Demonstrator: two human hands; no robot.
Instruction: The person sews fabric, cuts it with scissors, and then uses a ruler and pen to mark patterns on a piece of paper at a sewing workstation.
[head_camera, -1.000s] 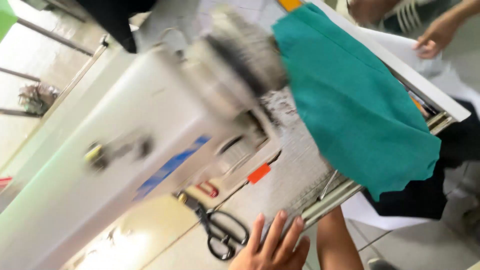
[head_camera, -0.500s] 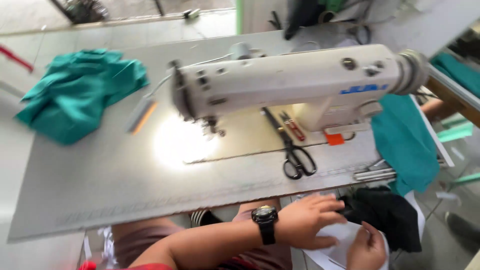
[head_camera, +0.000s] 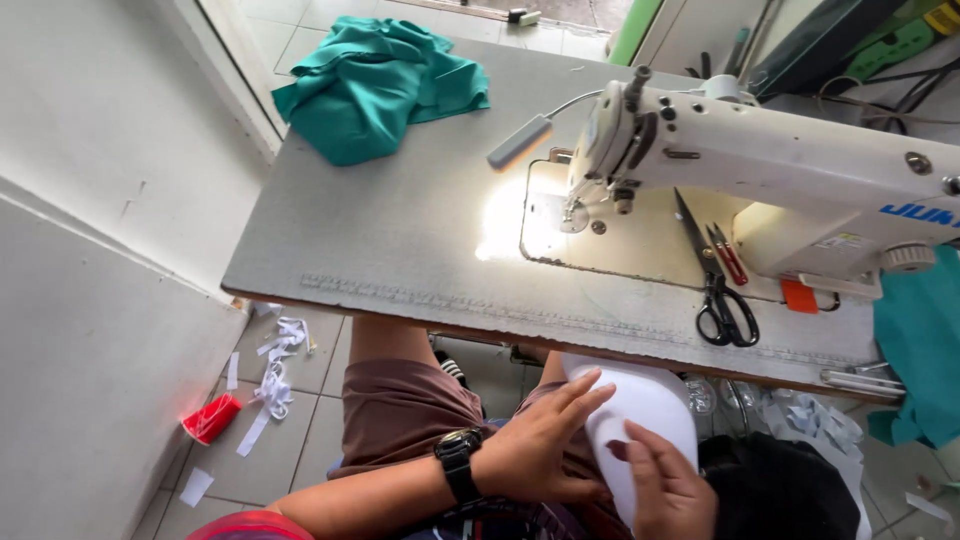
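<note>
A white piece of fabric (head_camera: 640, 420) is held in the lap, below the near edge of the surface (head_camera: 400, 240); nothing has yet been laid under the sewing machine (head_camera: 780, 160). It is pressed by the flat, spread left hand (head_camera: 545, 450) and pinched at its lower edge by the right hand (head_camera: 665, 490). Scissors (head_camera: 722, 300) lie beside the machine, green cloth (head_camera: 375, 80) at the far left.

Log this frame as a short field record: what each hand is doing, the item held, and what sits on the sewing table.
left hand: the left hand, with a black wristwatch, lies flat on the white curved fabric piece
right hand: the right hand grips that piece's lower edge
position: held over the lap, below the table edge
table: grey sewing table bearing a white industrial sewing machine, lamp lit
tools: black-handled scissors beside the machine base
fabric: crumpled green cloth at the far left corner
floor: white scraps, red cup
</note>
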